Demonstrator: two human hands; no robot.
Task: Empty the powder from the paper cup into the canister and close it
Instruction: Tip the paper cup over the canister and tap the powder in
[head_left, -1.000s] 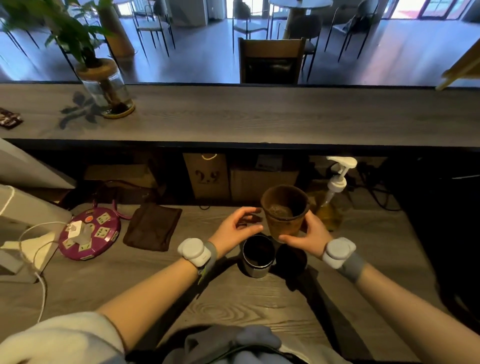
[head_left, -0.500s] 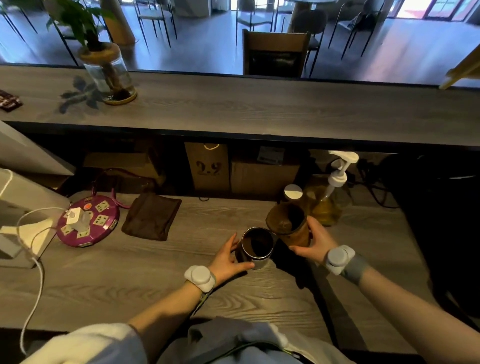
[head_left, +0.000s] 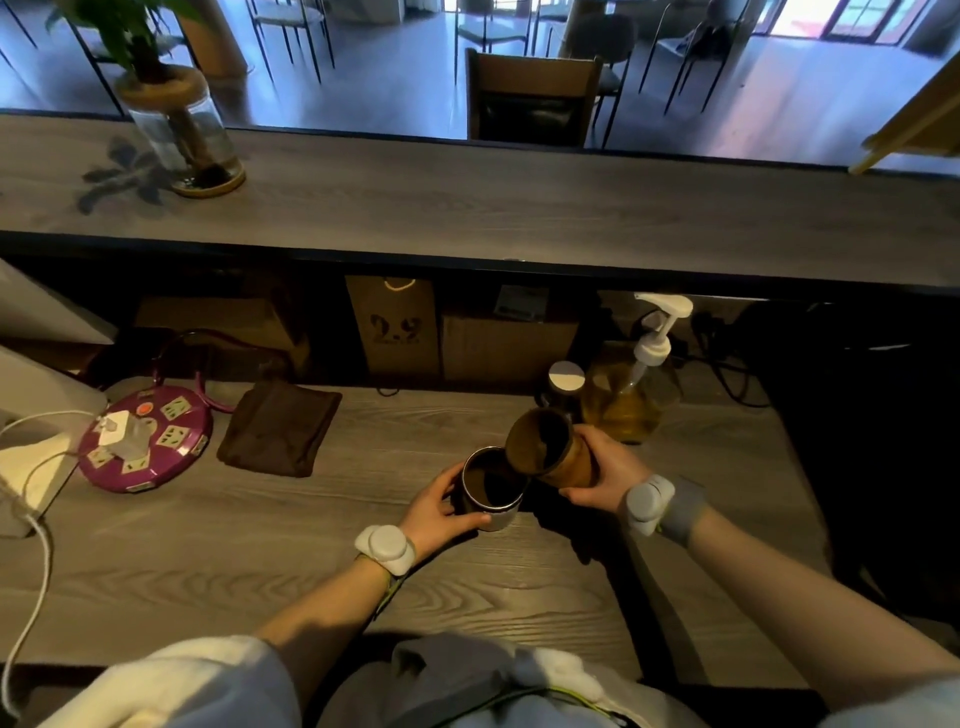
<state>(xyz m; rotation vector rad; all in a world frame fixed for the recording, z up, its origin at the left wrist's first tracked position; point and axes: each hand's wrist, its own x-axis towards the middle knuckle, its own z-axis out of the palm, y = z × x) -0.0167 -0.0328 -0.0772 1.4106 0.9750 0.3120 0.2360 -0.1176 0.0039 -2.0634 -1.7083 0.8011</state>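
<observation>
The right hand (head_left: 602, 470) is gripping the brown paper cup (head_left: 545, 447), its fingers (head_left: 582, 492) wrapped and clamped around the cup's lower body, and is holding it tilted steeply to the left so that the open mouth is facing toward the camera and leaning over the canister (head_left: 491, 488). Dark powder (head_left: 545, 441) is lying along the lower inside wall of the cup, and the cup's lower lip is sitting just above or touching the canister's right rim; which of the two cannot be told. The canister is standing upright and open on the wooden table (head_left: 260, 551), with a dark fill showing inside it. The left hand (head_left: 439, 506) is steadying the canister from the left, its fingers (head_left: 467, 521) curled tight against the metal wall, thumb along the near side. Both wrists are wearing pale round bands. Behind the cup, near the table's far edge, a pump bottle (head_left: 631, 400) of amber liquid is standing beside a small jar with a white lid (head_left: 566, 376). Further left, a folded brown cloth (head_left: 280, 428) is lying flat, and beyond it a round purple power strip (head_left: 148, 439) is resting with a white plug in it.
</observation>
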